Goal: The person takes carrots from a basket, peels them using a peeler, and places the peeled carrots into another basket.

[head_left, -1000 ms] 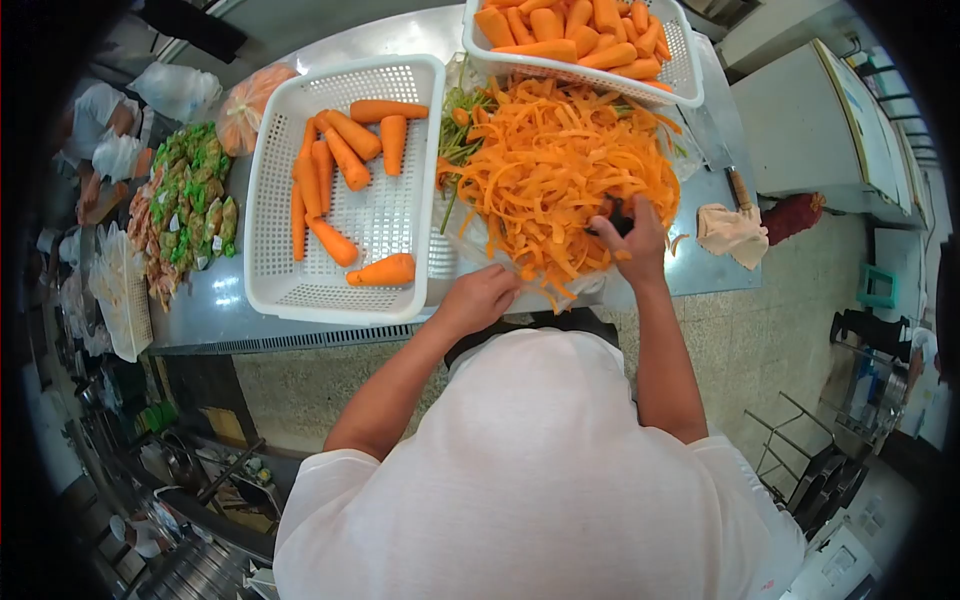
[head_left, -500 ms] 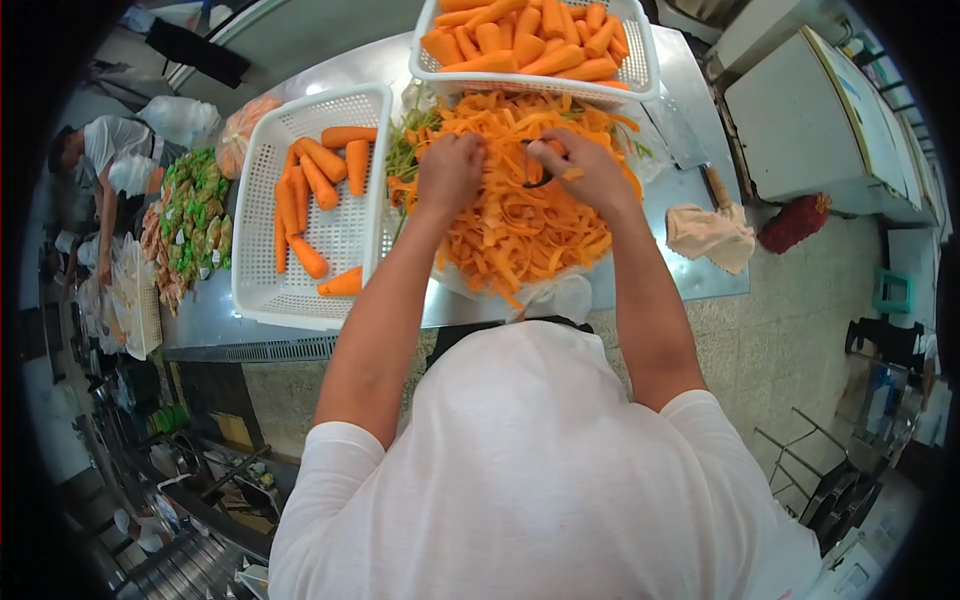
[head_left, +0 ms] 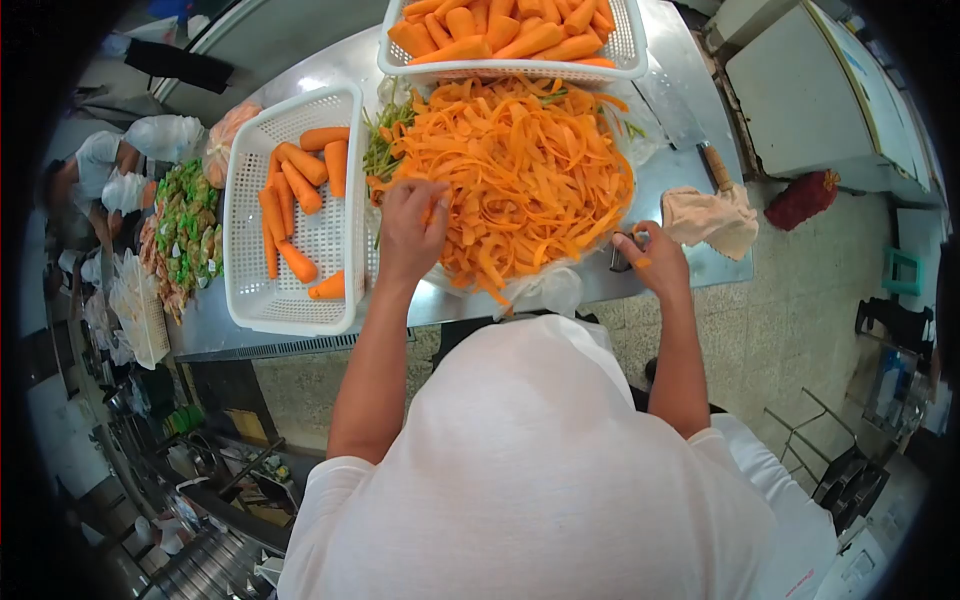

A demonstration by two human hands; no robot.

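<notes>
A wide heap of carrot peelings [head_left: 520, 180] lies on the metal table between my hands. At its left edge is my left hand [head_left: 412, 222], its fingers curled in, with a bit of orange showing between them; what it holds, if anything, I cannot make out. My right hand [head_left: 655, 262] is by the table's front edge, right of the heap, closed around a dark peeler [head_left: 620, 258]. A scrap of orange peel sticks to that hand. Left of the heap, a white basket [head_left: 357, 210] contains several carrots [head_left: 302, 188].
Another white basket [head_left: 510, 68] full of carrots stands behind the heap. To the right lie a large knife [head_left: 718, 168] and a beige cloth [head_left: 708, 215]. Green-wrapped items [head_left: 188, 220] are piled at the far left, near another person [head_left: 98, 165].
Both hands have come down off the heap toward me. The left moved to the heap's left edge; the right swung out to the right with the peeler. The view shifted slightly.
</notes>
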